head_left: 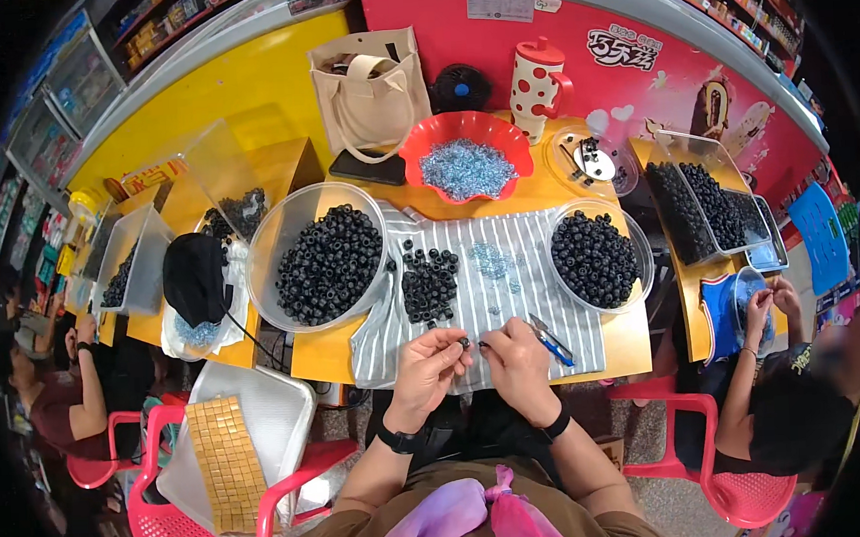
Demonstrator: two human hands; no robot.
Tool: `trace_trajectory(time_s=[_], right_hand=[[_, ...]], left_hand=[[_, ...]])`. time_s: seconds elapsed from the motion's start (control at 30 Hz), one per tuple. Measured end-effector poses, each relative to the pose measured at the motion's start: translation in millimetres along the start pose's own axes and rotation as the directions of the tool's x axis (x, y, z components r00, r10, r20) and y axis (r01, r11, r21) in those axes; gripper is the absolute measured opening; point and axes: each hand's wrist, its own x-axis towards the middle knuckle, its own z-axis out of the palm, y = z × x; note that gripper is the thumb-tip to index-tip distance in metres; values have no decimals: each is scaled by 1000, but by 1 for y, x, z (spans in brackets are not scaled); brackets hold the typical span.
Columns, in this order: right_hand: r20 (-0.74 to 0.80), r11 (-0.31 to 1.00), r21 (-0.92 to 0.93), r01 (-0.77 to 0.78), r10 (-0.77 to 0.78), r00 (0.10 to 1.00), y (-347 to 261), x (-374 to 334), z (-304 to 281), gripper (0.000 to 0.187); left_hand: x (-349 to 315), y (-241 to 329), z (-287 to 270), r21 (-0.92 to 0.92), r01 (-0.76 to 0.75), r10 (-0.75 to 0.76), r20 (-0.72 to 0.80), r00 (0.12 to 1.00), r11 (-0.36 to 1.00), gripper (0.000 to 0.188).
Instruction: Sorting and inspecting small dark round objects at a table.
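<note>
Above the near edge of a striped grey cloth [567, 334], my two hands are close together with their fingertips almost meeting. Between thumb and fingers, my left hand [425, 372] pinches a small black ring-shaped piece [465, 344]. My right hand [521, 368] is closed in a pinch too; a tiny dark spot shows at its fingertips, too small to name. Blue-handled pliers [554, 346] lie on the cloth just right of that hand. Beyond my left hand is a loose pile of black ring-shaped pieces [429, 286]. Small clear-blue pieces [490, 260] are scattered farther right.
Clear tubs of black pieces stand left [262, 300] and right [645, 283]. Behind are a red bowl [515, 135] of clear-blue pieces, a canvas bag [370, 103], and a spotted tumbler [535, 86]. A black cap-like thing [196, 277] sits left. People work at both sides.
</note>
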Motion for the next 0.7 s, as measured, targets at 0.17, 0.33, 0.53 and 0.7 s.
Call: trace_trajectory(time_s=[0.17,0.33,0.53,0.7], right_hand=[[99,724,651,-230,219,971,3,-1,-5,8],[84,779,610,-143,115,990,-5,2,-13,8],[33,870,494,1,-20,999,-6,5,-13,10],[7,900,429,83,-95,995,-7,8,-17,10]], left_hand=[[-2,-1,-1,-4,5,-5,27,1000,1000,20],[1,0,-2,-26,11,-10,28,1000,1000,21],[0,-1,-2,-3,21,-21,22,1000,1000,20],[-1,-1,-3,11,30,-30,34,999,999,18]])
